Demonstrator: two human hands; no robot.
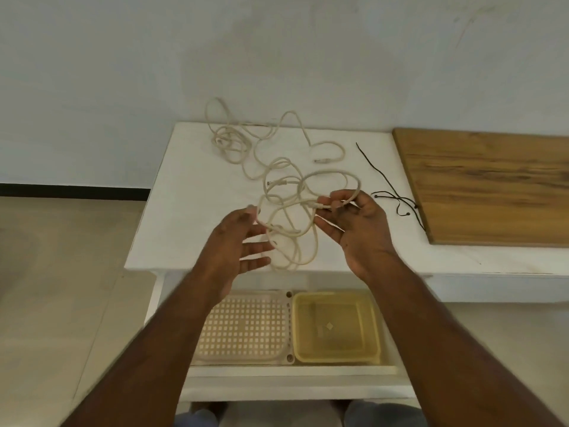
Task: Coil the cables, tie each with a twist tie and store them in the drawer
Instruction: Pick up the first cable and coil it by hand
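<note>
My left hand (pixel 243 241), fingers spread, steadies the cream cable (pixel 286 223) near the tabletop's (pixel 184 211) front edge; my right hand (pixel 354 223) pinches its plug end. I judge the trailing tangle could snag mid-coil.

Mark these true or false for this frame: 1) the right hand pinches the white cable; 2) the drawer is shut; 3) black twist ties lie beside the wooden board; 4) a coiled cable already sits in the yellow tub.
1) True: the right hand pinches the white cable near a plug end.
2) False: the drawer stands open below the white tabletop.
3) True: black twist ties lie just left of the wooden board.
4) False: the yellow tub holds no cable; the left hand, fingers spread, reaches into the loops.
</note>
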